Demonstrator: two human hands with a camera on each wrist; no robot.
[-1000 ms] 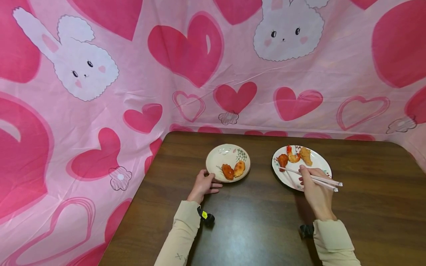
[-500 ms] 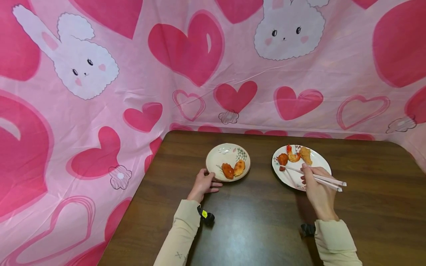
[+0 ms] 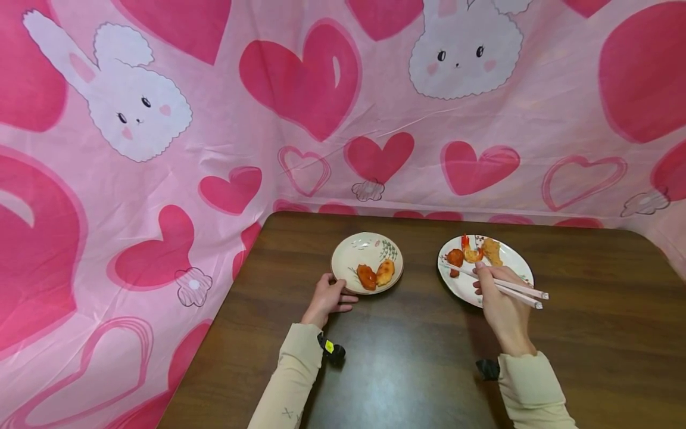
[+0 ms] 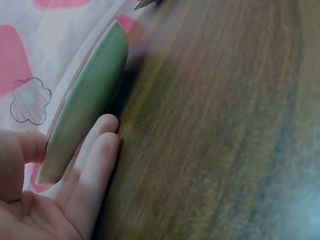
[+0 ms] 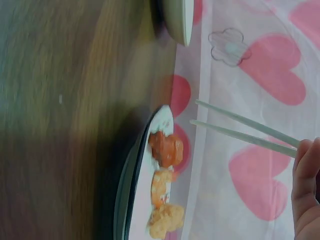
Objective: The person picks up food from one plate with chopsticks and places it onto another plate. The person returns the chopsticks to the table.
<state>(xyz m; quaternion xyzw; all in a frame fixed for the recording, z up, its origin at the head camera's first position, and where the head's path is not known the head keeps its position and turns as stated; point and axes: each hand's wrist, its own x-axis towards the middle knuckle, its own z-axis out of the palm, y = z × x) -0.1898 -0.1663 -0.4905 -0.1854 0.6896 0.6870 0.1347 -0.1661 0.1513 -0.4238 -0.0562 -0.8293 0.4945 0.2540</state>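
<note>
My left hand (image 3: 328, 300) holds the near-left edge of a small cream plate (image 3: 360, 245); in the left wrist view, the thumb lies at the rim and fingers reach under the plate (image 4: 92, 95). Two glazed browned food pieces (image 3: 367, 277) lie on it, side by side. A pair of pale chopsticks (image 3: 514, 289) is gripped in my right hand (image 3: 508, 313), over the dark-rimmed white plate (image 3: 517, 262). Their tips are apart with nothing between them, above the food in the right wrist view. That plate bears a reddish drumstick-like piece (image 3: 455, 258), a shrimp (image 3: 473, 254) and a golden fried piece (image 3: 491, 251).
Both plates stand toward the back of a brown wooden table (image 3: 407, 351). A pink cloth (image 3: 386, 107) with hearts and rabbits hangs behind and to the left. Bare tabletop separates the plates. A dark wrist camera (image 3: 333, 350) sits at my left cuff.
My right hand and the chopsticks shifted slightly right, then back left and a little away from me. The left hand, both plates and the food stay where they were.
</note>
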